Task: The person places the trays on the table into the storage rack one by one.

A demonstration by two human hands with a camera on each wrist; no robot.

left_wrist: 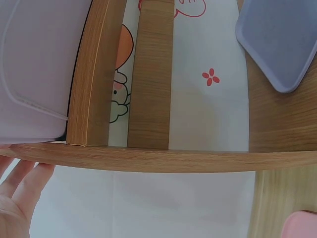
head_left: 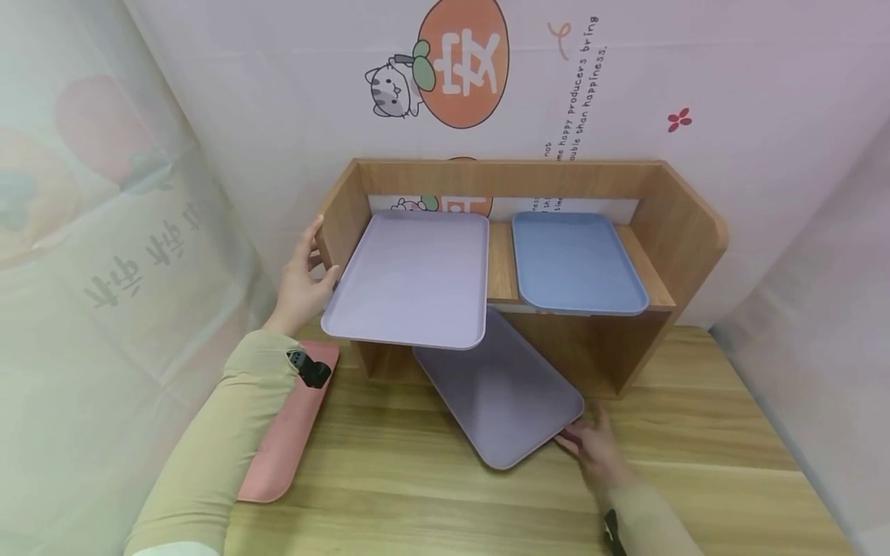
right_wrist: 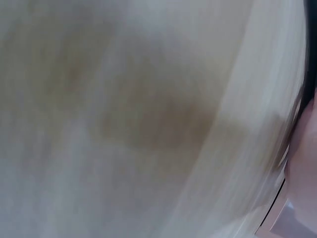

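A small wooden shelf [head_left: 511,177] stands on the table against the back wall. My left hand [head_left: 302,282] grips its left side panel, fingers along the outer face and thumb at the front edge. The left wrist view shows these fingers [left_wrist: 29,183] against the wood. Below the upper board a purple tray [head_left: 497,394] lies slanted, its back end inside the lower compartment. My right hand [head_left: 594,448] pinches this tray near its front right corner, fingers partly under the rim. On the upper board, a lilac tray [head_left: 417,278] overhangs the front, beside a blue tray [head_left: 577,262].
A pink tray [head_left: 295,425] lies on the table left of the shelf, partly behind my left forearm. The wooden table [head_left: 389,471] extends in front. Printed white sheets [head_left: 278,93] cover the walls. Most of the right wrist view is blurred.
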